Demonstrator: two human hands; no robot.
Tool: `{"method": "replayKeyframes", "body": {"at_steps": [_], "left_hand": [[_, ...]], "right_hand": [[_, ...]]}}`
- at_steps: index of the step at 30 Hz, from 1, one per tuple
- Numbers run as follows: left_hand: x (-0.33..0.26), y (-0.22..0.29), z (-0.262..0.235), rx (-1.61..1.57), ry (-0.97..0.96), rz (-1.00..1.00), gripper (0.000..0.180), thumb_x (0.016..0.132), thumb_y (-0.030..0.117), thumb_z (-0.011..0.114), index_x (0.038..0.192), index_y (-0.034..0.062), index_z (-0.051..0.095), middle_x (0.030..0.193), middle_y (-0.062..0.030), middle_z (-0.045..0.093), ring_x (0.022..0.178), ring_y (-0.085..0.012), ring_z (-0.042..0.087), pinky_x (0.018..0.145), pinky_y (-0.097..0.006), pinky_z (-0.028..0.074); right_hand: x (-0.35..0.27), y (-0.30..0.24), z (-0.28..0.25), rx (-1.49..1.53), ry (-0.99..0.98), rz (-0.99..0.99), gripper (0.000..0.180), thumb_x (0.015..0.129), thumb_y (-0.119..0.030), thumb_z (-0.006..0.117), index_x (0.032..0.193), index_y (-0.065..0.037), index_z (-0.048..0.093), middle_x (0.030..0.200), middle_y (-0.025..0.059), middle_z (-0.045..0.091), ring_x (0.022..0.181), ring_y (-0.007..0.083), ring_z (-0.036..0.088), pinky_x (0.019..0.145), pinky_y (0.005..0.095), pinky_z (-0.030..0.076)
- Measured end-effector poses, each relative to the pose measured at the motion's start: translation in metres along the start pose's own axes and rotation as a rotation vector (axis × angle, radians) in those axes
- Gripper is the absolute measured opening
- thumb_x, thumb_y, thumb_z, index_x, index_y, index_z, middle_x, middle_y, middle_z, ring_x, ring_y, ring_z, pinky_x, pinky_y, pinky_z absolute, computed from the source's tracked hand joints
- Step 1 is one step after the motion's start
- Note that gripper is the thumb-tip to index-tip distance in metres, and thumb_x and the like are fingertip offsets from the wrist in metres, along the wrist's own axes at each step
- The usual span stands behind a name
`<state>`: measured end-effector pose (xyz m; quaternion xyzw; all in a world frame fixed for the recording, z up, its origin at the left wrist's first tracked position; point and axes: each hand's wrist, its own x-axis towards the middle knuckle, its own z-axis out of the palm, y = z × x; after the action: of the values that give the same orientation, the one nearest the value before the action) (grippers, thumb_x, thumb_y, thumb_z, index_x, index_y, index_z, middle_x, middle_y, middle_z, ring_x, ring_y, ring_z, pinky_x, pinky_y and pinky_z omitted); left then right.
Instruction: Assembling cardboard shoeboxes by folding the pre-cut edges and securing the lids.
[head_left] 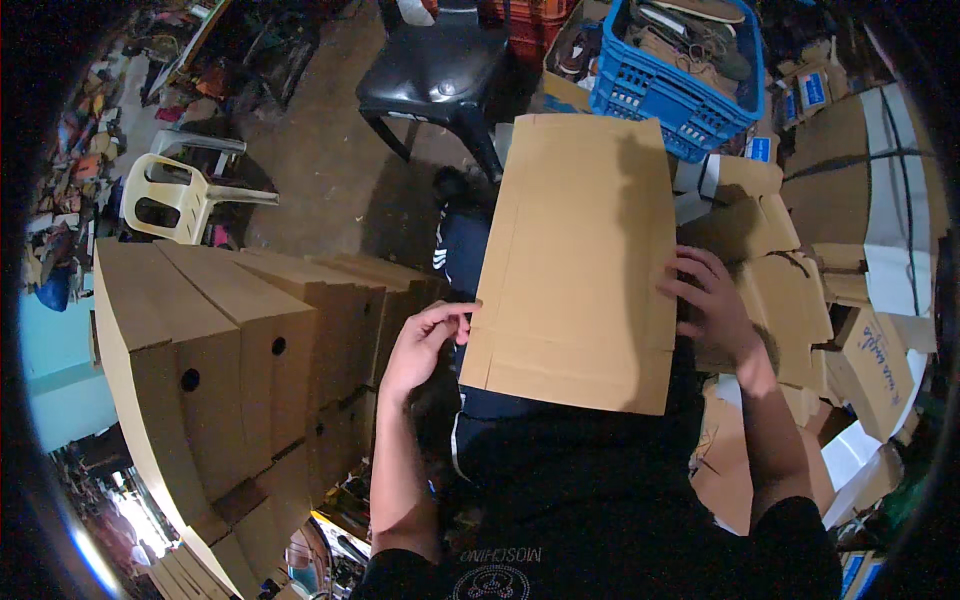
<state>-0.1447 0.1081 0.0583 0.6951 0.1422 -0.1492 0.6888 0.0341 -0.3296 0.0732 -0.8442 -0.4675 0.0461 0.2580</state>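
Observation:
A flat brown cardboard piece [575, 250] with crease lines lies over my lap, its far end reaching toward the blue crate. My left hand [428, 345] is at its left edge, the index finger stretched onto the board and the other fingers curled. Against the right edge rests my right hand [712, 300], loosely bent, with its fingertips just over the board and the thumb low beside the rim. The underside of the cardboard is hidden, along with whatever parts of my fingers reach beneath it.
Tall cardboard boxes [215, 370] with round holes stand on my left. More flattened cardboard [780, 310] is piled on my right. Ahead are a black plastic chair [435, 70] and a blue crate [675, 105] of shoes. A cream chair [165, 195] stands at far left.

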Motion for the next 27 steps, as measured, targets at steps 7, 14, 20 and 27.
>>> {"method": "replayKeyframes", "body": {"at_steps": [7, 14, 20, 27], "left_hand": [[0.015, 0.009, 0.025, 0.560, 0.197, 0.388, 0.053, 0.086, -0.014, 0.062, 0.127, 0.0149, 0.077, 0.143, -0.0095, 0.060, 0.124, -0.0270, 0.060, 0.104, -0.038, 0.051], [0.023, 0.021, 0.025, 0.652, 0.126, 0.541, 0.039, 0.091, 0.001, 0.070, 0.127, 0.0137, 0.078, 0.142, -0.0100, 0.067, 0.134, -0.0324, 0.059, 0.112, -0.043, 0.047], [0.049, 0.034, 0.056, 0.188, 0.613, 0.981, 0.029, 0.094, 0.027, 0.075, 0.101, 0.0028, 0.060, 0.107, -0.0186, 0.067, 0.104, -0.0293, 0.067, 0.101, -0.046, 0.053], [0.081, 0.059, 0.068, -0.086, 0.575, 1.130, 0.041, 0.104, 0.047, 0.063, 0.096, 0.0081, 0.052, 0.092, -0.0104, 0.054, 0.074, -0.0177, 0.051, 0.073, -0.031, 0.047]], "right_hand": [[-0.003, 0.010, -0.009, 0.057, -0.119, 0.037, 0.078, 0.068, -0.028, 0.088, 0.141, -0.016, 0.065, 0.149, 0.0097, 0.058, 0.145, 0.0382, 0.047, 0.119, 0.0498, 0.043], [-0.007, 0.019, -0.012, 0.194, -0.020, 0.190, 0.071, 0.079, -0.035, 0.082, 0.146, -0.018, 0.063, 0.152, 0.0096, 0.058, 0.148, 0.0354, 0.046, 0.124, 0.0505, 0.038], [0.004, 0.007, -0.004, 0.437, 0.304, 0.118, 0.052, 0.092, -0.033, 0.075, 0.135, -0.006, 0.066, 0.146, 0.0151, 0.063, 0.142, 0.0347, 0.054, 0.118, 0.0490, 0.042], [0.047, 0.027, 0.050, 0.670, 0.764, -0.077, 0.028, 0.101, -0.034, 0.063, 0.095, -0.006, 0.063, 0.102, 0.0141, 0.067, 0.107, 0.0323, 0.065, 0.100, 0.0446, 0.050]]}}
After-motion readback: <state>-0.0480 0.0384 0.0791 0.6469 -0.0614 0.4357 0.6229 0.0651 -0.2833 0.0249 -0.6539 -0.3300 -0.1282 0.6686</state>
